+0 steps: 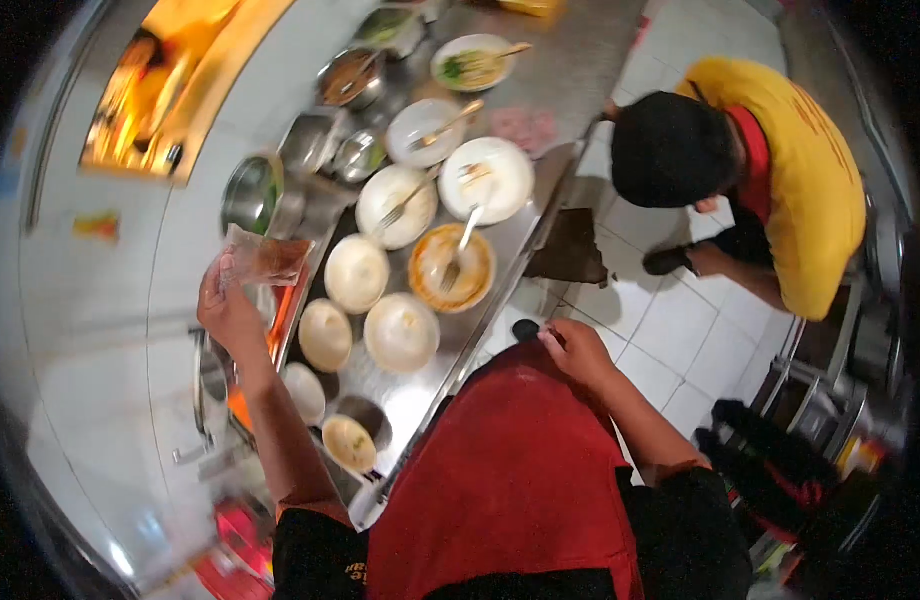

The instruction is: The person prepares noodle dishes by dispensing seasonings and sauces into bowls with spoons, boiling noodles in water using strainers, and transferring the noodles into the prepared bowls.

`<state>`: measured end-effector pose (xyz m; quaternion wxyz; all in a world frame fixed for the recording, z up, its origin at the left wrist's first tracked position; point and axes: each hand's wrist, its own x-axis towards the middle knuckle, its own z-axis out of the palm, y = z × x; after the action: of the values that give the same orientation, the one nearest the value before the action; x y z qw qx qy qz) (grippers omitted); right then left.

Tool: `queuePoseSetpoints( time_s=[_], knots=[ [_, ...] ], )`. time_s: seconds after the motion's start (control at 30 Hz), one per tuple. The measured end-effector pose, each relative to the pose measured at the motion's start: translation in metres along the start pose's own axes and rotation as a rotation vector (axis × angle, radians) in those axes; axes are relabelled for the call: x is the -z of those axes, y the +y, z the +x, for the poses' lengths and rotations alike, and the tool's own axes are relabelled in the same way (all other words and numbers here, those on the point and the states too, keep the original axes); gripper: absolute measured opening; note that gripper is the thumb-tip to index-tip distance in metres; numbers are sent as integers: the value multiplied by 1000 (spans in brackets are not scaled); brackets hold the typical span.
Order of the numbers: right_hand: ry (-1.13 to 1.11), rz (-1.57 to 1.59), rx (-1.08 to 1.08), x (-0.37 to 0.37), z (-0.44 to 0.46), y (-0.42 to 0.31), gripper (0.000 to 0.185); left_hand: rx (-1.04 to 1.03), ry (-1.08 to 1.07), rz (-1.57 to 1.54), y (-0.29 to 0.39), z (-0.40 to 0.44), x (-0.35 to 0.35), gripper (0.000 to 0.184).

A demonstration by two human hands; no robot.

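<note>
The left grip [220, 300], left of the frame, pinches a clear packet [265, 260] of brownish contents; holding it aloft appears the step in hand. The right grip [578, 350], near centre, curls by the red apron [505, 460]; its hold cannot be told. Bowls [402, 333] crowd the tabletop [410, 400] mid-frame, so moving the packet calls for clearance.
</note>
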<state>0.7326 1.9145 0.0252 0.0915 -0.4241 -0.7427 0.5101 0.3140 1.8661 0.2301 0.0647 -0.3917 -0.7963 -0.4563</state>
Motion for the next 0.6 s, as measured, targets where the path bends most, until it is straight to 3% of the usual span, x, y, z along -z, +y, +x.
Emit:
queuePoseSetpoints(
  time_s=[0.03,0.1,0.13,0.23,0.27,0.37,0.43,0.5,0.6],
  knots=[
    [47,14,-33,11,-3,9,23,-11,-9,-74,-8,14,-34,25],
    [342,-147,223,24,-20,26,42,-73,-40,-174,-18,35,-101,27],
    [356,-149,191,33,-23,29,42,-72,-71,-189,-18,38,-133,27],
    [223,-238,335,54,-4,26,69,-40,-131,-174,4,47,-214,26],
    [239,-239,329,59,4,24,69,-51,-138,-184,3,46,-237,26],
    [267,-150,578,83,26,9,79,-93,-108,-89,-15,41,-290,25],
    [297,-146,667,106,41,-2,81,26,-69,-122,-31,38,-317,25],
    [351,-185,805,124,58,-6,75,50,-90,2,-46,34,-329,27],
    [336,-217,795,142,77,-1,73,21,-67,197,-58,29,-323,29]
  ],
)
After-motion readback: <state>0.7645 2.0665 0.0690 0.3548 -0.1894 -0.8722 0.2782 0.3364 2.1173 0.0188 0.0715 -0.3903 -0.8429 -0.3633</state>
